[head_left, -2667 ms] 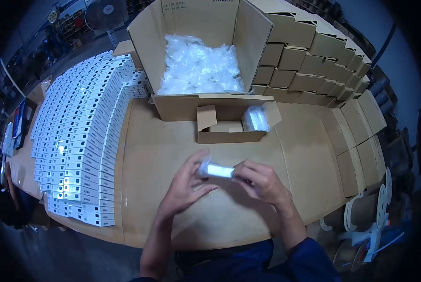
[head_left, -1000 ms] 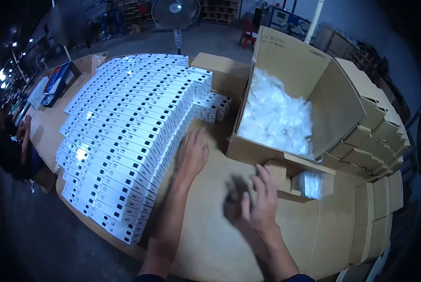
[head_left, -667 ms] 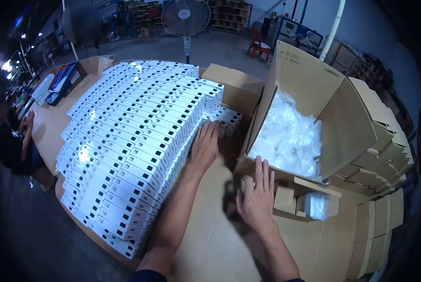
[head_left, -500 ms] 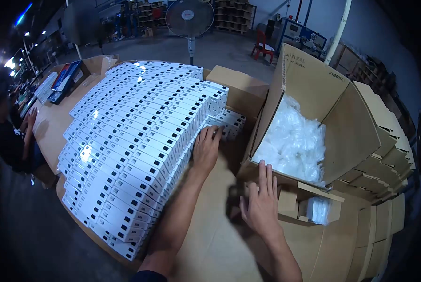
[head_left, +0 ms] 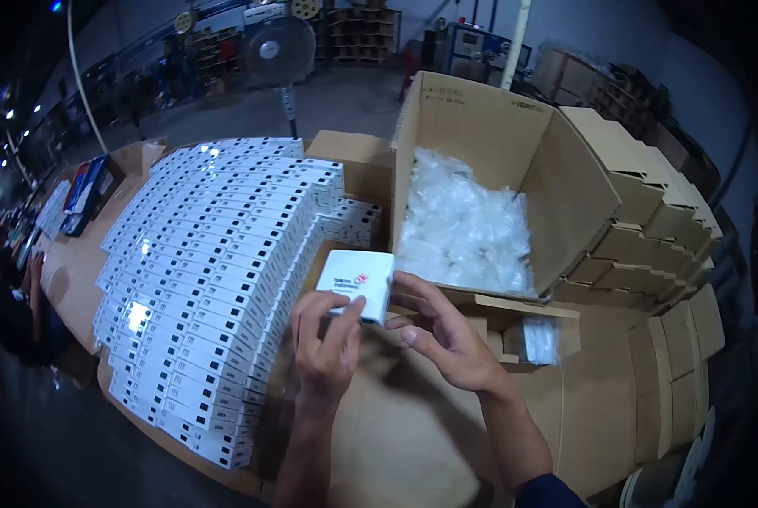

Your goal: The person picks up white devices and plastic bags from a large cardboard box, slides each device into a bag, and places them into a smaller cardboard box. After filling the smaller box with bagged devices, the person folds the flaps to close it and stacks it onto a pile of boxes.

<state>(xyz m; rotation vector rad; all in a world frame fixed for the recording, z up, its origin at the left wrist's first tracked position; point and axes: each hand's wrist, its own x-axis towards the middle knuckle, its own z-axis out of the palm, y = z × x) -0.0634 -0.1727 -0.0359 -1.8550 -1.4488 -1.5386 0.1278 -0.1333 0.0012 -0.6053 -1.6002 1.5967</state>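
Observation:
A small square white plastic box (head_left: 355, 284) with printed lettering and a red logo is held up over the cardboard-covered table. My left hand (head_left: 324, 347) grips it at its lower left, fingertips lying on the printed face. At the box's right edge, my right hand (head_left: 447, 339) has its fingers curled against the side, thumb below. Left of my hands, a large stack of similar white boxes (head_left: 218, 237) stands in tight rows. A smaller group of white boxes (head_left: 351, 222) sits behind the held one.
A big open carton (head_left: 497, 102) of clear plastic bags (head_left: 468, 224) stands behind my right hand. Before it lies a small open carton (head_left: 569, 332) with a plastic-wrapped packet (head_left: 540, 340). Folded cardboard (head_left: 641, 186) is stacked at right. Another person (head_left: 23, 296) is at far left.
My left hand has left the stack's rear end and come nearer with a white box. My right hand has moved from the big carton's front edge to the box. The view has turned right.

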